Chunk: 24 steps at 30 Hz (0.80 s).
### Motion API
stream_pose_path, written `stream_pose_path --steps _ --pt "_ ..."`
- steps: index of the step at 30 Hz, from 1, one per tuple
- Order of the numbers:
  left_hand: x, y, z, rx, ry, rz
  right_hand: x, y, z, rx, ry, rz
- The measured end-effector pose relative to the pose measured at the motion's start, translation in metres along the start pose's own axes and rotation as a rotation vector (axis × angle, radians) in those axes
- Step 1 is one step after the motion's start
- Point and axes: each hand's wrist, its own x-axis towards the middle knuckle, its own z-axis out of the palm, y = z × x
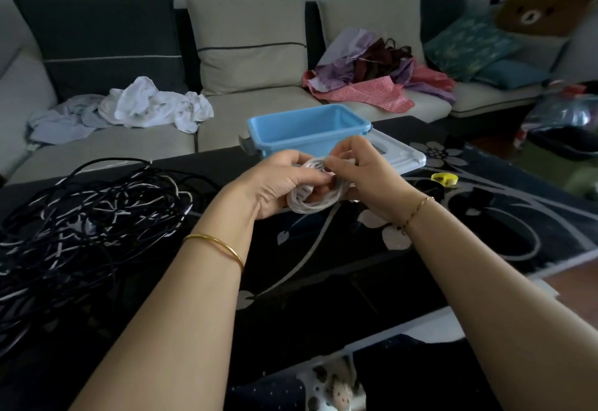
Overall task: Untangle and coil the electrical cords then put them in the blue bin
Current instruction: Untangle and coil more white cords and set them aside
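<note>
The glossy black floral surface (485, 223) carried a matted heap (81, 226) of thin black and white cords at its left edge. The rigid blue bin (307, 129) stood at its far edge. Above mid-surface, the left grip (278, 184) clasped a limp white cord coil (318, 203), with the right grip (365, 181) pinching its strand. Judged: coiling underway; next calls for tucking the end, then binning.

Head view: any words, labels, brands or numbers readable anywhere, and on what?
None can be read.
The blue bin and its lid: plain, no label shows.
The white cord and cord pile: no legible markings.
The yellow item: too small and blurred to tell.
</note>
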Motion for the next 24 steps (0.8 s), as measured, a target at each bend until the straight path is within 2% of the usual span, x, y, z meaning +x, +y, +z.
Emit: stream_pose_path --steps 4,7,10,14,18,20,21,24 --pt "0.016 -0.008 0.028 0.182 0.115 0.001 -0.006 0.012 -0.015 0.087 0.046 0.112" --pt "0.026 -0.014 0.05 0.372 0.229 0.117 -0.009 0.019 -0.027 0.126 0.115 0.16" --pt "0.036 -0.021 0.061 0.397 0.193 0.159 -0.012 0.025 -0.039 0.153 0.137 0.185" --pt "0.05 -0.032 0.068 0.337 0.177 0.102 -0.015 0.038 -0.048 0.224 0.131 0.258" --pt "0.06 -0.044 0.071 0.374 0.191 0.054 -0.016 0.048 -0.052 0.2 0.091 0.332" --pt "0.063 -0.046 0.072 0.412 0.19 0.029 -0.015 0.053 -0.059 0.121 0.102 0.362" --pt "0.064 -0.046 0.073 0.423 0.187 0.02 -0.013 0.057 -0.065 0.04 0.172 0.351" --pt "0.068 -0.047 0.077 0.412 0.183 0.018 -0.007 0.071 -0.094 -0.403 0.535 0.33"
